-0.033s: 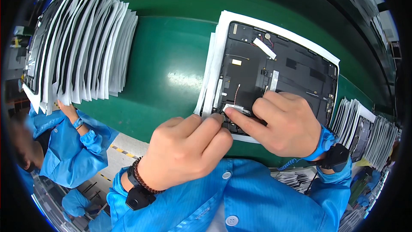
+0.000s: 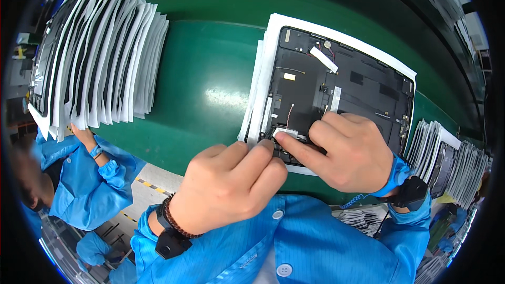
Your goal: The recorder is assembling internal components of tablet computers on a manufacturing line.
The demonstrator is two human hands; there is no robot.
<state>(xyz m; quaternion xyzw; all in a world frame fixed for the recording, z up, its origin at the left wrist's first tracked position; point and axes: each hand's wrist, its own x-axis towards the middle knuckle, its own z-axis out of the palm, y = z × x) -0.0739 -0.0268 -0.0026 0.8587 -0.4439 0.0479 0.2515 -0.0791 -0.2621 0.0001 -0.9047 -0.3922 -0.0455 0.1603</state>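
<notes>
A black tablet-like back housing [image 2: 305, 87], its inner side up, lies on white foam sheets [image 2: 270, 47]. Small cables, pads and a round metal part show inside it. My left hand [image 2: 231, 181] is closed at the housing's near left corner, fingertips pinched; whatever they may hold is hidden. Beside it, the index finger of my right hand [image 2: 350, 150] presses on a short white strip [image 2: 286, 133] near that same corner. The other right fingers are curled over the housing, with the thumb hidden. From the strip rises a thin red wire [image 2: 289, 115]. Another white strip [image 2: 324, 59] lies at an angle farther back.
On the green bench [image 2: 210, 73], a tall stack of black panels and white sheets [image 2: 110, 52] stands at the left. Further stacks [image 2: 457, 171] are at the right. A co-worker in a blue smock [image 2: 92, 184] touches the left stack. A coiled blue cord [image 2: 352, 201] hangs near my right wrist.
My left hand has shifted very slightly at the corner. Otherwise the two frames look the same.
</notes>
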